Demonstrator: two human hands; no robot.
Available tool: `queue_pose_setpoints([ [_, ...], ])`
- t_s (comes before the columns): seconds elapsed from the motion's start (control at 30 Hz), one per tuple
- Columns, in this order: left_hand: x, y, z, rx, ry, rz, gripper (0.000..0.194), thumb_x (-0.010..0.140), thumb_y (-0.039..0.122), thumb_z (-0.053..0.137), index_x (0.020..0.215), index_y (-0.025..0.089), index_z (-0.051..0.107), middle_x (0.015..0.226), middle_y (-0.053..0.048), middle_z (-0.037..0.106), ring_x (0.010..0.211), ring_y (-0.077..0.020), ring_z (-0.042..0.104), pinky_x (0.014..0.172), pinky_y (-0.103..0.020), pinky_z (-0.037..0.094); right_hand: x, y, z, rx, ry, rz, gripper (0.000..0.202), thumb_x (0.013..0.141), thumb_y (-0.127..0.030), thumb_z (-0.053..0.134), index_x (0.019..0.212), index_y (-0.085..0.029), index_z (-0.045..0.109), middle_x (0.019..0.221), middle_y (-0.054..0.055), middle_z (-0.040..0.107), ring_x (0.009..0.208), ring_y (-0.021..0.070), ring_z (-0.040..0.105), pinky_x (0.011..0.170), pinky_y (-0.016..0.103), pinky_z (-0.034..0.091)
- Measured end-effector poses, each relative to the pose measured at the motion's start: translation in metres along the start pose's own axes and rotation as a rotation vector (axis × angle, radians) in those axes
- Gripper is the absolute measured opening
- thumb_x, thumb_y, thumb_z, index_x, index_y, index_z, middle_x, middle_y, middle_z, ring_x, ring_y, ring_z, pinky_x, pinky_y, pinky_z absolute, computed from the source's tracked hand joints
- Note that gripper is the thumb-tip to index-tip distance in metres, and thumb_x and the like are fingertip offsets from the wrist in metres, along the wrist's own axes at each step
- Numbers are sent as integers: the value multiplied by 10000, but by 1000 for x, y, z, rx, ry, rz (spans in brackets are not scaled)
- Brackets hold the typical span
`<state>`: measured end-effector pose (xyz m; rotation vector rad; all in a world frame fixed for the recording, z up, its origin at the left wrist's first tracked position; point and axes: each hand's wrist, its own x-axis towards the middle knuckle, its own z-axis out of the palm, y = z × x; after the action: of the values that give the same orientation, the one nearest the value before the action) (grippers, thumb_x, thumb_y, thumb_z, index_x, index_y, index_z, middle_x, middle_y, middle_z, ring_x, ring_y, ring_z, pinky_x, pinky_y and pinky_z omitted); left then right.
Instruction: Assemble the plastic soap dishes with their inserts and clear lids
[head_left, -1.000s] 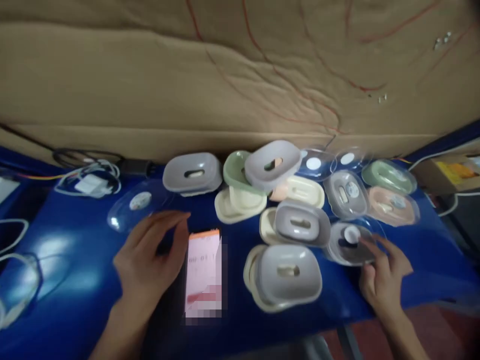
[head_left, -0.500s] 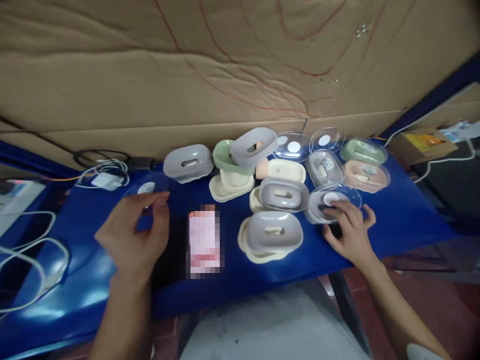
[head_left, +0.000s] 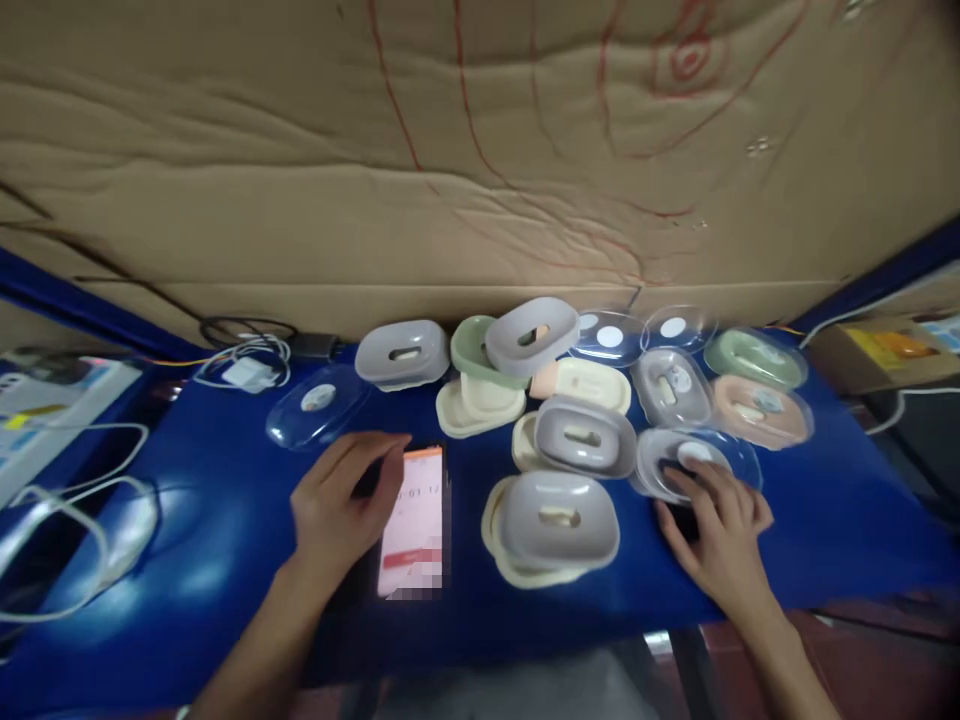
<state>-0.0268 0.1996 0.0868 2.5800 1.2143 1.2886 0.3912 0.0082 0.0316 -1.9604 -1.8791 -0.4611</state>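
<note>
My left hand (head_left: 352, 495) hovers at the left edge of a lit phone (head_left: 412, 520), its thumb and fingers curved toward each other; whether anything is between the tips cannot be made out. On the right, my right hand (head_left: 716, 505) rests its fingers on a grey container (head_left: 652, 465) under a clear lid (head_left: 739, 465). Left of that hand lie a grey container (head_left: 585, 435) and another (head_left: 559, 520) on cream pieces (head_left: 499, 530). A separate clear lid (head_left: 319, 400) with a white sticker lies beyond my left hand.
Along the back are grey (head_left: 405, 352), green (head_left: 754, 358) and peach (head_left: 761, 410) containers and more clear lids (head_left: 607, 337). Coiled cables (head_left: 255, 360) and a charger sit back left. A cardboard wall (head_left: 300, 220) rises behind the blue table (head_left: 202, 470).
The view has shifted, so the table items appear lower. My left hand has moved right, away from the clear lid and toward the phone. My right hand stays at the grey container.
</note>
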Motion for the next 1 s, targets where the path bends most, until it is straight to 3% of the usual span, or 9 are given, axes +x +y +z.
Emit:
queue_pose_setpoints([
  [0.13, -12, 10, -15, 51, 28, 4, 240, 945, 1, 703, 1082, 192, 750, 938, -27, 788, 816, -179, 745, 793, -325, 594, -9, 2, -8, 1, -110, -61, 609, 1021, -303, 674, 1599, -289, 483, 1425, 154, 678, 1321, 368, 644, 1141, 554, 412],
  [0.23, -9, 19, -24, 66, -25, 44, 275, 926, 10, 735, 1125, 197, 765, 963, -45, 787, 820, -192, 742, 776, -344, 591, -1, -1, -19, -22, -129, -93, 611, 1014, -299, 703, 1590, -282, 500, 1431, 158, 684, 1308, 370, 654, 1140, 552, 403],
  [0.4, 3, 19, -19, 25, 64, 137, 185, 944, 71, 726, 1089, 174, 776, 952, -66, 788, 828, -198, 742, 762, -322, 588, 15, -7, -14, -40, -45, -98, 465, 1012, -296, 745, 1454, -253, 606, 1391, 135, 730, 1232, 342, 709, 1081, 518, 404],
  [0.53, 1, 20, -15, 22, 79, 135, 158, 960, 73, 705, 1068, 172, 763, 952, -71, 792, 841, -204, 741, 796, -319, 585, 14, -7, -6, 24, 17, -185, 386, 1007, -196, 739, 1375, -261, 640, 1324, 90, 770, 1161, 291, 748, 1004, 460, 454],
  [0.7, -3, 37, -8, -32, 9, 329, 172, 948, 54, 703, 1079, 163, 725, 955, -69, 788, 844, -202, 744, 785, -315, 575, 14, -2, -16, 137, 132, -279, 381, 966, -105, 752, 1318, -218, 661, 1218, 103, 798, 1090, 267, 760, 914, 405, 520],
  [0.83, -1, 51, -1, -17, -132, 550, 203, 974, 138, 709, 1176, 161, 710, 1045, -98, 787, 937, -230, 759, 857, -355, 584, 53, -8, -29, 157, 229, -348, 323, 983, -164, 758, 1288, -238, 681, 1147, 75, 817, 1010, 243, 757, 877, 392, 511],
  [1.0, -12, 56, 2, -35, -269, 731, 333, 1064, 386, 653, 1329, 186, 682, 1300, -165, 745, 1159, -299, 726, 1032, -471, 553, 130, -41, -17, 200, -70, -587, 280, 1110, -296, 574, 1372, -301, 674, 1324, 24, 788, 1206, 233, 719, 1082, 445, 456],
])
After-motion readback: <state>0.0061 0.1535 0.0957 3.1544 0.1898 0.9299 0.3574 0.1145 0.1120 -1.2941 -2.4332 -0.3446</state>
